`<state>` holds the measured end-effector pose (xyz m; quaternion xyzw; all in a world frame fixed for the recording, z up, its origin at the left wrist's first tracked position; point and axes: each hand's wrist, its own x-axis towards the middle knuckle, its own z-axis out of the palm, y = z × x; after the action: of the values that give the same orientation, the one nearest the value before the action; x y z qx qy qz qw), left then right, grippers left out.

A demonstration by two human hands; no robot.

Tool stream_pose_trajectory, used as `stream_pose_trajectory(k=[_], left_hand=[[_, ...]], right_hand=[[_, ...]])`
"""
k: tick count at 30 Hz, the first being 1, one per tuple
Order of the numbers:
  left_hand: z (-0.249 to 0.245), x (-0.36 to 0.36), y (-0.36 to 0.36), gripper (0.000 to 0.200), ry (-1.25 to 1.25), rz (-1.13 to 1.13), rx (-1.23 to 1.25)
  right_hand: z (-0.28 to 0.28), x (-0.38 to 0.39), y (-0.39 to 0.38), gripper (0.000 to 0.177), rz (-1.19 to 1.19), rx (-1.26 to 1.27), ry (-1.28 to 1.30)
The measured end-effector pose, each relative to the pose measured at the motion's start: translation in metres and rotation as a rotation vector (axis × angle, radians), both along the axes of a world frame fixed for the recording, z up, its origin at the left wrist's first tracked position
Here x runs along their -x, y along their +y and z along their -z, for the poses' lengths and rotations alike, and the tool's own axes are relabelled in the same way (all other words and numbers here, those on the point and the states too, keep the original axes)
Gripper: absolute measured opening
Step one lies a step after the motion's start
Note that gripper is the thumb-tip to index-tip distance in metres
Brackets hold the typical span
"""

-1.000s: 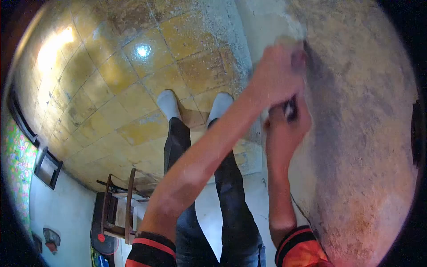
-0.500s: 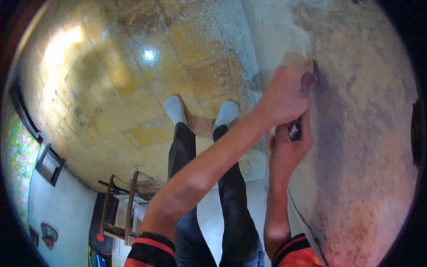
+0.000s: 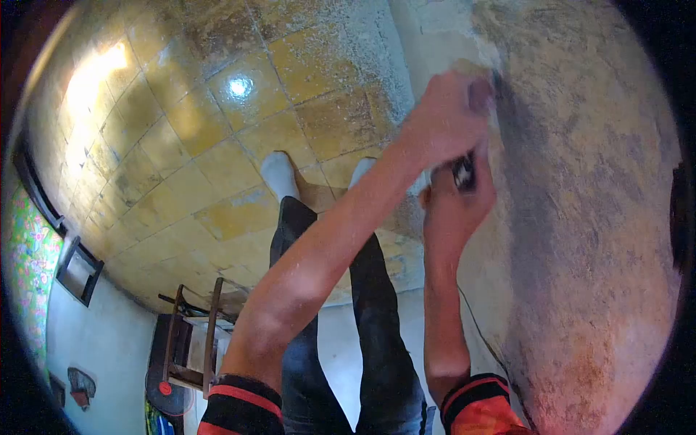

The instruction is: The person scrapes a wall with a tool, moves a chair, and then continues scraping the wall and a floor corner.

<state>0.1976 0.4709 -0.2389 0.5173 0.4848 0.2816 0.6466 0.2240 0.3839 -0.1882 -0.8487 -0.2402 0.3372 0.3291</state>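
My left hand [image 3: 446,119] is closed round something blurred and brownish, close to the stained wall surface [image 3: 580,159]. Just below it in the view, my right hand [image 3: 458,214] wraps round a dark object with a pale mark [image 3: 464,174]. The hands are close together, one above the other. Whether they hold one long tool or two separate things cannot be made out. A dark shadow lies on the wall beside them.
Wet yellow tiles [image 3: 268,138] cover the floor under my feet in pale socks. A thin cable [image 3: 482,333] runs along the wall's lower part. A wooden frame-like piece of furniture [image 3: 214,326] stands at lower left, near a dark round-ended object [image 3: 165,370].
Both hands have moved up and slightly left in the view, still closed and close together. The view of the floor and legs has shifted slightly.
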Motion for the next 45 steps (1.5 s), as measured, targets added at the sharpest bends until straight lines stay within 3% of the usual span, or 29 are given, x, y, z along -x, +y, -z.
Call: stream_pose_trajectory(k=[4, 7, 9, 13, 18, 23, 26, 30, 37, 42, 45], left_hand=[[-0.003, 0.001, -0.008, 0.023, -0.041, 0.03, -0.009], [0.009, 0.008, 0.002, 0.024, -0.032, 0.033, 0.075], [0.006, 0.003, -0.01, 0.024, -0.013, -0.013, -0.046], [0.006, -0.005, -0.007, 0.024, -0.014, -0.034, -0.071], [-0.001, 0.002, -0.006, 0.023, 0.014, -0.023, -0.096], [0.001, 0.001, -0.007, 0.021, -0.047, -0.001, 0.028], [0.006, 0.008, -0.004, 0.021, 0.002, 0.024, -0.041], [0.008, -0.006, -0.008, 0.022, 0.004, -0.045, -0.19], [0.0, 0.002, -0.006, 0.021, 0.006, 0.018, -0.125], [0.013, 0.005, 0.005, 0.02, -0.024, 0.021, 0.036], [0.009, 0.006, -0.004, 0.02, 0.005, 0.017, -0.021]], right_hand=[[-0.001, -0.008, -0.015, 0.03, -0.046, -0.041, -0.08], [0.015, 0.003, -0.009, 0.045, -0.002, -0.037, -0.019], [0.008, 0.007, -0.01, 0.052, 0.068, -0.009, 0.047], [-0.003, -0.012, 0.002, 0.054, 0.022, 0.033, 0.071], [0.009, -0.001, -0.004, 0.035, -0.006, -0.092, -0.052], [0.014, -0.002, -0.009, 0.032, 0.036, -0.088, -0.011], [0.021, 0.015, -0.008, 0.03, 0.135, -0.115, 0.031], [0.008, -0.009, -0.013, 0.02, 0.068, -0.099, 0.013], [0.002, 0.0, -0.005, 0.019, 0.11, -0.079, 0.034], [0.03, -0.004, -0.005, 0.051, 0.013, -0.056, -0.011], [0.033, -0.001, -0.011, 0.04, 0.026, -0.061, -0.051]])
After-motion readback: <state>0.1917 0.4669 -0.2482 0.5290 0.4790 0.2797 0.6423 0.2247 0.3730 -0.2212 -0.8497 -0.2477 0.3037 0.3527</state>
